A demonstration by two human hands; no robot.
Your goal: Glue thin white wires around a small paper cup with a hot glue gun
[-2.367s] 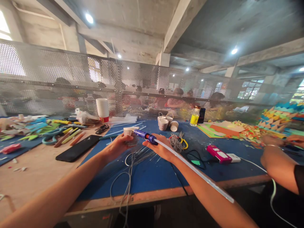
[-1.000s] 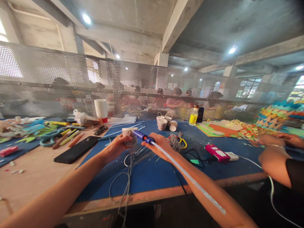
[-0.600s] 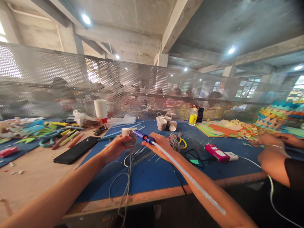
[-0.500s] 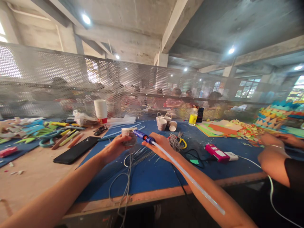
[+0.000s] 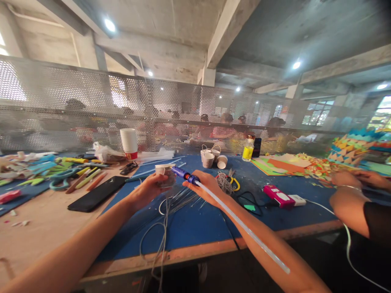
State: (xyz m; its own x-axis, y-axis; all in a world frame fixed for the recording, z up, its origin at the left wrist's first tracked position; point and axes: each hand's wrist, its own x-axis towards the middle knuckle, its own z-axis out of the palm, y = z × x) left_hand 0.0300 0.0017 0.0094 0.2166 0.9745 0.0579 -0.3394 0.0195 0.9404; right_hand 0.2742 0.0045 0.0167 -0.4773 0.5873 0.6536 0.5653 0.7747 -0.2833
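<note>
So, nearest you, loose grey cord (image 5: pixel 159 240) hangs over the near edge of the surface (image 5: pixel 195 232), running up towards your hands. Your right hand (image 5: pixel 205 188) is closed around a blue glue gun (image 5: pixel 185 175) with a long clear glue stick (image 5: pixel 244 230) trailing back along your forearm; its nozzle points at the small paper cup (image 5: pixel 165 174) that your left hand (image 5: pixel 146 191) grips by its side, just above the middle of the blue mat. Nozzle and cup rim look to be touching or nearly so; you cannot tell which from here.

By the look of it the gluing on this cup is under way, not finished: no handle shows on it yet, and the cord lies unattached below. Further back, near the far edge, three small cups (image 5: pixel 212 158) stand or lie together, at least one with a looped handle, so some pieces seem done.

To your left lie a black phone (image 5: pixel 96 193) and scattered scissors and markers (image 5: pixel 76 175), with a stack of white cups (image 5: pixel 128 142) beyond. To your right, a pink device (image 5: pixel 279 196) sits near the edge, and another person's hands (image 5: pixel 351 181) work at coloured paper scraps (image 5: pixel 308 165).
</note>
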